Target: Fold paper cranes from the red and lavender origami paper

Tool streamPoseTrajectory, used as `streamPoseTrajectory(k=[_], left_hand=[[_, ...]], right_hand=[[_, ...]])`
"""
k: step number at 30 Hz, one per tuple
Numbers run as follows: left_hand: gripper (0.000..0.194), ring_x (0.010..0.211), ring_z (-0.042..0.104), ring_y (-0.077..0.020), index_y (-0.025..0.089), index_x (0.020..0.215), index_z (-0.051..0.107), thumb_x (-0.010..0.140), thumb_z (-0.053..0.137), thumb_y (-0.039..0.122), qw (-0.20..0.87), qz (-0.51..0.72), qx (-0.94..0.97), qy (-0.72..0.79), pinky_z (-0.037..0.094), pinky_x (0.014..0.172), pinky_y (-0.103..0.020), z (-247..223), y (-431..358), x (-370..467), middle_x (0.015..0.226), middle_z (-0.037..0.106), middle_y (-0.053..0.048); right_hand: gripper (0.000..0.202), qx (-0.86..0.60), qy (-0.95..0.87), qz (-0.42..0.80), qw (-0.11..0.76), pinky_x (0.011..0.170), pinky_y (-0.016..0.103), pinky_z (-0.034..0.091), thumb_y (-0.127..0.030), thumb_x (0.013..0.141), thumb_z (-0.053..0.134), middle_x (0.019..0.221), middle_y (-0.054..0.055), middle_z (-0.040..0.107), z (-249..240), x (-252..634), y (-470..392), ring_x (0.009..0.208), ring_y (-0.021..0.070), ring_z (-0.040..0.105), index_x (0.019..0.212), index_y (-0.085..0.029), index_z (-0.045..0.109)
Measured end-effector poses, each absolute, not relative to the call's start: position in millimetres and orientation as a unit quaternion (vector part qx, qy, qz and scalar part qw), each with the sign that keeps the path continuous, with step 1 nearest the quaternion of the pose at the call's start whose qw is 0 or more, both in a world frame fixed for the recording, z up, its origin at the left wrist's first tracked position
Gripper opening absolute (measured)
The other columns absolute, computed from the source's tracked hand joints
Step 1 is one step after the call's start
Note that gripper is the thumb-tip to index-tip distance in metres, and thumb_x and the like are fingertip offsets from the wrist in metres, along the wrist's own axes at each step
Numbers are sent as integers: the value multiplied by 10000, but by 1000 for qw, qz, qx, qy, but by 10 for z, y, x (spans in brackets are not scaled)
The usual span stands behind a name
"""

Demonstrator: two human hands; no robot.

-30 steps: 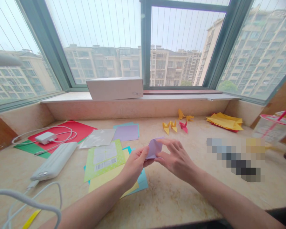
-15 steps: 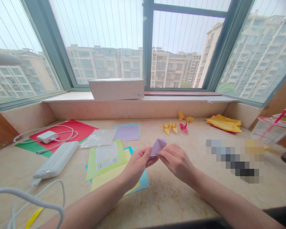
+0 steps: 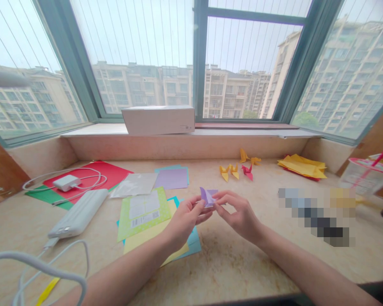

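Note:
A small folded piece of purple paper (image 3: 207,197) is held above the countertop, with one flap standing up. My left hand (image 3: 190,216) pinches its left and lower side between thumb and fingers. On the right side, my right hand (image 3: 236,210) grips the paper's edge with thumb and fingertips. Beneath my left forearm lie yellow and blue sheets (image 3: 147,240) and a green patterned packet (image 3: 127,221). Farther back is a flat purple sheet (image 3: 171,178) over a light blue one.
Several yellow folded birds (image 3: 224,173) and a red one (image 3: 247,172) stand behind my hands. A power bank (image 3: 78,214), cables and red paper (image 3: 105,170) lie left. Yellow sheets (image 3: 301,165) and a plastic cup (image 3: 359,176) are right.
The purple paper has opened into a raised flap where it was a flatter folded shape. My right hand's fingers have shifted along its edge. The view has moved slightly.

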State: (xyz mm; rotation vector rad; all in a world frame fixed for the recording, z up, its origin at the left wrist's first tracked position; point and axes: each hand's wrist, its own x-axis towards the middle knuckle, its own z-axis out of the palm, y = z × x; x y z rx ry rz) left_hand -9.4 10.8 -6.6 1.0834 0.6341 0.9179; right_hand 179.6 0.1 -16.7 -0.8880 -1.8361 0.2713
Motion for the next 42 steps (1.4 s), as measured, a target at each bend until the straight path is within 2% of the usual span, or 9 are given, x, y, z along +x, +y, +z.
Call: streamPoseTrajectory(k=[11,16,21,25,29,32,35,39,42], left_hand=[[424,1215,595,-265,187,1255,660,877,710,373,686,421,534,258,399,1110,-412,-97,105,-67,1234,691,-105],[418,1195,602,-251,187,1215,659,842,740,357,669,433,542,266,421,1090,-393,-68,109,-73,1214,691,-92],[587,1042,665,-263,154,1296,568,803,770,399,632,436,552,327,501,982,-431,-135,147,-110,1111,709,-113],[803,985,682,-281,151,1422,424,769,791,439,644,437,534,330,562,879,-462,-164,151,-114,1166,679,-148],[750,924,694,-253,144,1408,439,780,773,382,639,444,533,332,593,812,-429,-134,133,-103,1151,682,-137],[712,829,706,-221,134,1397,473,764,764,283,589,431,574,370,587,755,-358,-117,119,-107,1022,722,-95],[724,748,715,-208,114,1425,443,779,727,279,586,424,581,373,582,730,-347,-111,114,-110,942,734,-78],[880,706,720,-216,92,1528,264,795,701,309,588,426,572,382,575,700,-348,-115,123,-109,844,737,-58],[945,690,712,-224,79,1556,177,791,688,294,577,414,582,397,554,645,-322,-136,139,-120,776,729,-40]], right_hand=[[125,-367,-762,169,506,878,353,519,-123,867,624,976,62,677,-147,1753,-14,939,195,664,764,-195,621],[82,-379,-756,144,514,901,375,522,-181,938,567,1002,71,706,-170,1756,-3,988,211,670,897,-202,634],[83,-336,-797,102,492,932,370,531,-191,978,523,1109,88,720,-204,1783,-29,1065,208,678,1014,-219,592],[117,-339,-801,104,483,931,353,548,-170,993,475,1183,102,709,-199,1790,-74,1107,196,679,1068,-223,547],[135,-360,-809,67,459,959,393,540,-181,973,497,1240,131,677,-174,1759,-98,1154,223,651,1101,-209,531],[279,-346,-841,12,416,999,446,513,-227,916,597,1266,148,653,-155,1720,-109,1197,271,605,1184,-182,531],[457,-339,-859,-16,383,1026,470,488,-315,910,634,1320,153,623,-146,1700,-111,1216,290,578,1312,-158,487],[647,-336,-868,-36,363,1045,479,468,-450,899,650,1387,176,576,-143,1716,-105,1250,310,550,1415,-129,426],[679,-340,-877,-51,336,1039,493,461,-474,897,646,1408,179,559,-143,1721,-104,1246,323,545,1435,-124,421]])
